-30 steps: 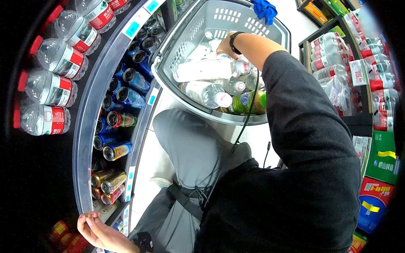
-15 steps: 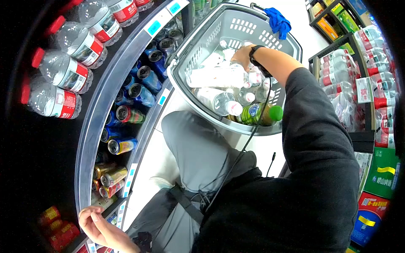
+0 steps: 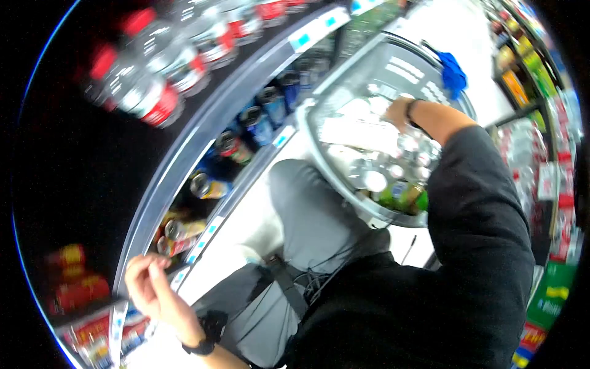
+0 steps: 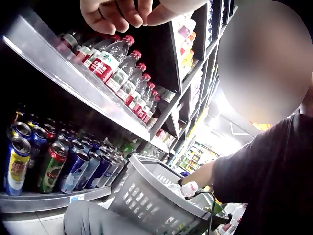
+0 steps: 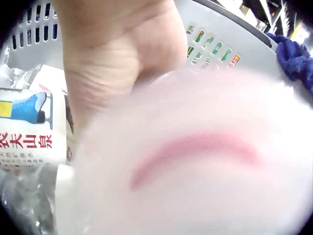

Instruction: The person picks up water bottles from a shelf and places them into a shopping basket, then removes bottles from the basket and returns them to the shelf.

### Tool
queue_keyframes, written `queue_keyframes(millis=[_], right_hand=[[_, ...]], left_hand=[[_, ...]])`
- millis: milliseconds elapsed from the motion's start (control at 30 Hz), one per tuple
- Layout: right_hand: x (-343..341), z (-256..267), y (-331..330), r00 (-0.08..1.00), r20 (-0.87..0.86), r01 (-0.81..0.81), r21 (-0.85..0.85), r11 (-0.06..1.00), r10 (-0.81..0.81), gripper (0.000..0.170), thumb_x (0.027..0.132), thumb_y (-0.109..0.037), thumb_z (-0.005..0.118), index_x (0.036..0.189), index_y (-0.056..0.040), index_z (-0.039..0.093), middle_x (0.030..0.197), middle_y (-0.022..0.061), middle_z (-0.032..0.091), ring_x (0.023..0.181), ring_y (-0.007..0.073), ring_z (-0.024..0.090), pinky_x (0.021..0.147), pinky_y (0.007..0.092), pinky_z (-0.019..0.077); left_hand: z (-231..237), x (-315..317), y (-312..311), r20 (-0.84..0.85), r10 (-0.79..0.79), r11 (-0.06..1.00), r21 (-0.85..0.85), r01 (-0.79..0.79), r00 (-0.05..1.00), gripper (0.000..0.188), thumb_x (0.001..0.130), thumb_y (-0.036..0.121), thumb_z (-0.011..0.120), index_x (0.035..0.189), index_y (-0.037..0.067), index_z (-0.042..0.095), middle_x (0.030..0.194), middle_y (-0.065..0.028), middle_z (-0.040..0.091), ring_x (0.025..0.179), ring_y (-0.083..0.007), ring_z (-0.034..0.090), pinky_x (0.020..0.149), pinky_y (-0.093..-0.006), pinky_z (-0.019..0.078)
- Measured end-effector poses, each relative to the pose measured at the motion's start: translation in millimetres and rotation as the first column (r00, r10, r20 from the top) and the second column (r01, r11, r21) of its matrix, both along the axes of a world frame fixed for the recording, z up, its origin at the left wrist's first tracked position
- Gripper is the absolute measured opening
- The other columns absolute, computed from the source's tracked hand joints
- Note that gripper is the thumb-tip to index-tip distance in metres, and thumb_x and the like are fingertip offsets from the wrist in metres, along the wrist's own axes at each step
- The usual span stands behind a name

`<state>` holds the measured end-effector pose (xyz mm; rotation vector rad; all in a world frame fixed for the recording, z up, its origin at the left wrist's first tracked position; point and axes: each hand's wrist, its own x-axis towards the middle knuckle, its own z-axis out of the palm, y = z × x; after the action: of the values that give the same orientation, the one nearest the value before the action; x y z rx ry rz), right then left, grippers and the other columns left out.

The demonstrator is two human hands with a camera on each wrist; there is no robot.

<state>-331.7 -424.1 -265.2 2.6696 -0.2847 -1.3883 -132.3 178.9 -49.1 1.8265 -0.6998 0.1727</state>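
Observation:
My right hand (image 3: 398, 115) reaches down into a grey shopping basket (image 4: 142, 193), among several clear plastic drink bottles. Beside it lies a bottle with a white label (image 3: 359, 134); a green-labelled bottle (image 3: 398, 194) sits at the basket's near end. In the right wrist view the hand (image 5: 115, 54) points downward, and a blurred pale round surface with a pink arc (image 5: 195, 142) hides its fingers, so I cannot tell what they hold. My left hand (image 3: 150, 286) hangs in the air by the shelf edge, fingers loosely bent, holding nothing.
Red-capped water bottles (image 4: 110, 61) line the upper shelf on the left, with drink cans (image 4: 51, 166) on the shelf below. A blue cloth (image 3: 453, 72) hangs over the basket's far rim. Packs of bottles (image 3: 522, 147) stand at the right. A bent knee (image 3: 307, 197) is close to the basket.
The head view has swung, so basket and shelves sit further right and lower. My right hand stays inside the basket; my left hand appears higher in view, still beside the shelf.

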Motion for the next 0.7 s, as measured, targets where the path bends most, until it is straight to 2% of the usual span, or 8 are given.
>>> queue_keyframes(millis=[33, 100, 133, 167, 467, 533, 600, 700], right_hand=[[14, 35, 22, 0.942, -0.207, 0.245, -0.117, 0.963, -0.265, 0.078, 0.054, -0.035, 0.085, 0.125, -0.0123, 0.063, 0.121, 0.0120, 0.065, 0.113, 0.0252, 0.062, 0.094, 0.0371, 0.0482], [-24, 1, 12, 0.998, -0.057, -0.019, -0.306, 0.952, 0.002, 0.071, 0.058, -0.038, 0.083, 0.121, -0.0115, 0.066, 0.118, 0.0094, 0.066, 0.111, 0.0229, 0.063, 0.091, 0.0337, 0.0486], [14, 2, 2, 0.941, -0.298, 0.060, -0.315, 0.947, -0.158, 0.069, 0.060, -0.038, 0.082, 0.122, -0.0116, 0.064, 0.124, 0.0073, 0.064, 0.115, 0.0228, 0.060, 0.093, 0.0355, 0.0464], [-52, -17, -18, 0.980, -0.086, -0.196, -0.333, 0.922, 0.177, 0.074, 0.063, -0.059, 0.075, 0.121, -0.0126, 0.067, 0.127, 0.0071, 0.063, 0.122, 0.0232, 0.057, 0.099, 0.0375, 0.0440], [3, -17, -5, 0.972, -0.231, -0.130, -0.344, 0.930, 0.050, 0.089, 0.061, -0.053, 0.082, 0.132, -0.0066, 0.055, 0.138, 0.0086, 0.054, 0.126, 0.0250, 0.053, 0.103, 0.0473, 0.0411], [17, 6, 9, 0.937, -0.337, -0.200, -0.298, 0.933, 0.093, 0.088, 0.064, -0.053, 0.081, 0.134, -0.0079, 0.053, 0.132, 0.0090, 0.059, 0.122, 0.0253, 0.057, 0.101, 0.0459, 0.0443], [18, 35, 30, 0.979, -0.177, -0.150, -0.307, 0.940, 0.098, 0.075, 0.066, -0.052, 0.078, 0.127, -0.0118, 0.060, 0.126, 0.0081, 0.063, 0.114, 0.0268, 0.062, 0.093, 0.0411, 0.0487], [23, 55, 46, 0.967, -0.224, -0.178, -0.229, 0.957, 0.126, 0.076, 0.065, -0.049, 0.079, 0.130, -0.0180, 0.057, 0.127, 0.0061, 0.061, 0.118, 0.0257, 0.059, 0.094, 0.0446, 0.0465]], left_hand=[[-3, 1, -2, -0.014, -0.018, 0.999, -0.041, 0.017, 1.000, 0.008, 0.096, -0.001, 0.050, 0.101, 0.001, 0.056, 0.089, -0.0067, 0.057, 0.078, -0.0131, 0.056, 0.074, -0.0251, 0.0488], [1, 0, -12, -0.065, -0.022, 0.995, -0.094, 0.016, 0.998, 0.007, 0.094, -0.003, 0.053, 0.100, 0.000, 0.055, 0.090, -0.0070, 0.057, 0.080, -0.0122, 0.057, 0.074, -0.0247, 0.0495], [1, -2, -6, -0.017, -0.016, 0.994, -0.110, 0.014, 1.000, 0.007, 0.094, -0.003, 0.053, 0.100, 0.000, 0.056, 0.092, -0.0074, 0.057, 0.081, -0.0120, 0.057, 0.074, -0.0246, 0.0495], [2, -5, -18, -0.090, -0.103, 0.984, -0.157, 0.087, 0.991, 0.011, 0.089, -0.004, 0.060, 0.100, -0.002, 0.058, 0.099, -0.0093, 0.056, 0.087, -0.0141, 0.056, 0.077, -0.0257, 0.0467], [4, -1, -9, -0.104, -0.066, 0.987, -0.154, 0.049, 0.992, 0.011, 0.086, -0.006, 0.061, 0.097, -0.002, 0.060, 0.098, -0.0096, 0.057, 0.089, -0.0162, 0.055, 0.081, -0.0273, 0.0461], [8, -3, -7, -0.115, -0.051, 0.989, -0.144, 0.034, 0.992, 0.011, 0.086, -0.007, 0.061, 0.096, -0.002, 0.060, 0.098, -0.0101, 0.057, 0.088, -0.0178, 0.055, 0.081, -0.0275, 0.0460], [11, -7, -11, -0.086, -0.080, 0.980, -0.187, 0.063, 0.993, 0.012, 0.086, -0.008, 0.060, 0.096, -0.003, 0.059, 0.097, -0.0111, 0.056, 0.089, -0.0191, 0.055, 0.081, -0.0280, 0.0458], [13, -13, -8, -0.088, -0.055, 0.990, -0.135, 0.043, 0.995, 0.013, 0.085, -0.007, 0.060, 0.097, -0.003, 0.058, 0.097, -0.0109, 0.054, 0.089, -0.0185, 0.053, 0.081, -0.0276, 0.0447]])
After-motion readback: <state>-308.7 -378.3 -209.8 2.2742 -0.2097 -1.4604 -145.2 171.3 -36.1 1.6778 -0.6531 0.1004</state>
